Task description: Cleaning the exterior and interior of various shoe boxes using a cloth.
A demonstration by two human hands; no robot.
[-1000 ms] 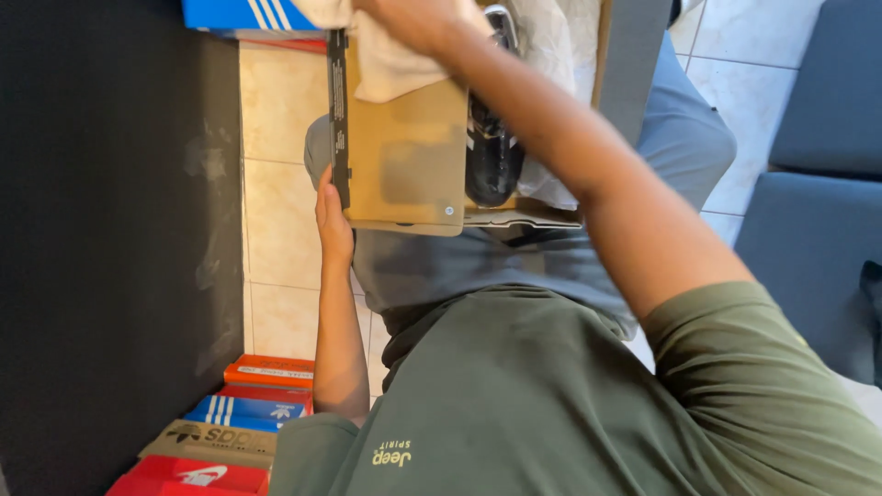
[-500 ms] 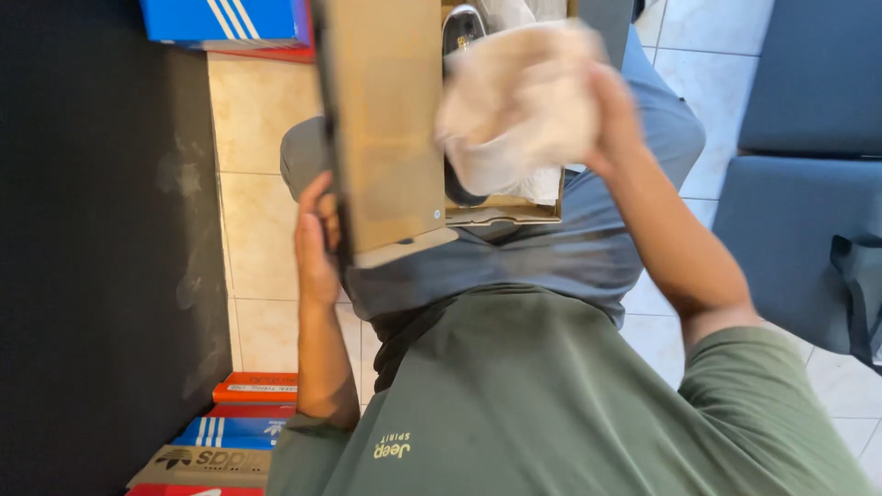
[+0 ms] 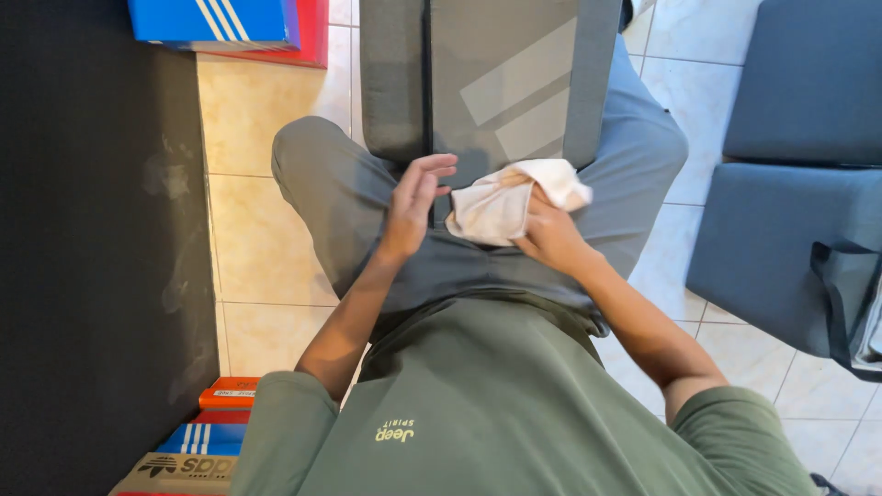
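A grey shoe box (image 3: 496,73) with its lid down lies on my lap, across my grey trousers. My right hand (image 3: 547,234) grips crumpled white tissue paper (image 3: 505,202) at the near edge of the box. My left hand (image 3: 413,207) is open with fingers spread; its fingertips reach the box's near edge just left of the paper. It holds nothing.
A blue shoe box (image 3: 211,20) on a red one lies on the tiled floor at upper left. A stack of orange, blue and tan shoe boxes (image 3: 207,432) sits at lower left beside a black surface (image 3: 92,248). Grey cushioned seats (image 3: 790,174) stand at right.
The box's lid, raised upright before, now lies shut on the box. My right hand brought the tissue paper down to the box's near edge. My left hand let go of the box.
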